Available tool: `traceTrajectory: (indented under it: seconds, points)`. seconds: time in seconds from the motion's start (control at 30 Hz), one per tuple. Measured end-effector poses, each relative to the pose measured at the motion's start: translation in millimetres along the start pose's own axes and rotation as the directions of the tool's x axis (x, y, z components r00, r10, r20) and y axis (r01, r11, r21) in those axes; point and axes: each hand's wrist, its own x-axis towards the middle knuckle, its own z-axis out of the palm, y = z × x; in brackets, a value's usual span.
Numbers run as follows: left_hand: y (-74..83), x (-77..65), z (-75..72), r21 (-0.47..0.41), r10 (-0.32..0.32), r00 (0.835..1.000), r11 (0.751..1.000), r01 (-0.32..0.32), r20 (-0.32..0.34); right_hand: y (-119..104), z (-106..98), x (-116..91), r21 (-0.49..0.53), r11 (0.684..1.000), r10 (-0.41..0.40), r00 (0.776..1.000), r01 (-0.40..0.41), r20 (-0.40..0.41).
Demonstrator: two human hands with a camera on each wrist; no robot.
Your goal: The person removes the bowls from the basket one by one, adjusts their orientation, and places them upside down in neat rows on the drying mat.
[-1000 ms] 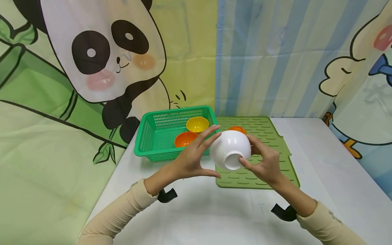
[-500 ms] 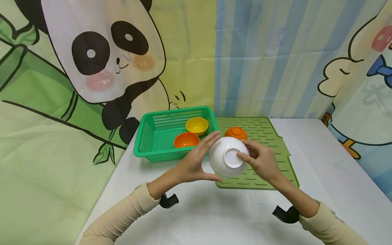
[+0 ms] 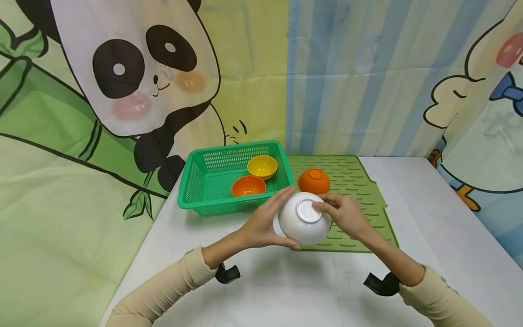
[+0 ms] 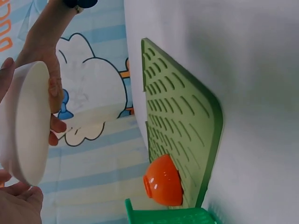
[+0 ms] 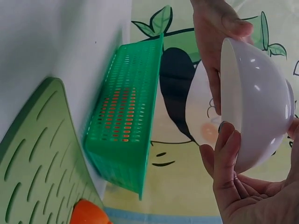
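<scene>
The right hand (image 3: 346, 215) pinches the tilted white bowl (image 3: 301, 229) above the counter (image 3: 269, 304); the left hand (image 3: 261, 227), fingers outstretched, seems to touch it. Its mouth shows only in the wrist views.

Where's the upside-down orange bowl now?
In the head view, the upside-down orange bowl sits on the left part of the green ridged mat, just right of the green basket, beyond the held white bowl.

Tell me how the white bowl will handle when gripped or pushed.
The white bowl is probably stiff, its rim showing no sag. Its shiny surface could feel slippery, and its rounded wall might roll if laid sideways.
</scene>
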Motion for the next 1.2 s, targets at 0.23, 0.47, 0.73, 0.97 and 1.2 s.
traceTrajectory:
  seconds: [0.23, 0.47, 0.73, 0.97, 1.2]
  points:
    - [-1.2, -2.0, 8.0, -0.041, -0.034, 0.999, 0.999, 0.033, -0.016, -2, -1, 0, 0.003, 0.999, 0.042, 0.999, -0.042, 0.021]
    - [-4.2, -2.2, 14.8, -0.048, -0.033, 0.999, 0.998, 0.031, -0.042, -2, -4, -1, -0.005, 0.996, 0.085, 0.995, -0.085, 0.052]
    - [-6.9, -0.4, 22.2, -0.059, -0.036, 0.997, 0.998, 0.032, -0.065, -1, -8, -2, 0.006, 0.988, 0.156, 0.985, -0.157, 0.075]
    - [-5.7, 4.9, 24.3, -0.045, -0.047, 0.996, 0.998, 0.044, -0.074, 2, -13, -6, -0.031, 0.994, 0.105, 0.994, -0.104, 0.029]
    - [-5.6, 9.9, 27.0, -0.034, -0.065, 0.993, 0.997, 0.062, -0.099, 8, -17, -11, -0.008, 1.000, 0.025, 0.999, -0.025, 0.022]
